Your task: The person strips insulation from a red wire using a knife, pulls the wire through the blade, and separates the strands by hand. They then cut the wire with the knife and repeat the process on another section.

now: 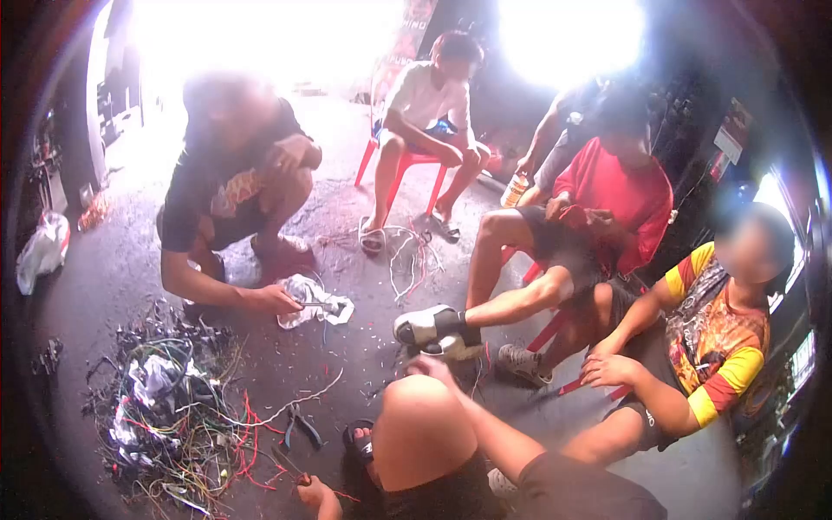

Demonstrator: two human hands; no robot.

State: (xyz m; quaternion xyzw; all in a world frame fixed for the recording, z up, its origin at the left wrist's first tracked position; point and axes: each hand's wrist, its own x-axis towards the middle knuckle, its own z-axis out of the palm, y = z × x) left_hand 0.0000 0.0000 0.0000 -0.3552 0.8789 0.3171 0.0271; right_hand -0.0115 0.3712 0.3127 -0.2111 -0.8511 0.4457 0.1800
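At the bottom edge, my left hand (318, 497) is closed around the dark handle of a thin-bladed knife (284, 461), its blade pointing up and left toward loose red wires. My right hand (430, 369) lies at the far side of my raised knee (425, 420); the knee hides part of it, and its fingers are blurred. Pliers (302, 428) with dark blue handles rest on the floor just above my left hand. To the left spreads a tangled heap of wires (173, 407) in several colours, mixed with white scraps. A pale wire (299, 400) trails from it.
A squatting person (230, 173) holds a tool over a white cloth (312, 303). Others sit on red chairs (412, 161): one in white (433, 100), one in red (617, 204), one in a patterned shirt (719, 329). More wires (409, 260) and small scraps litter the floor.
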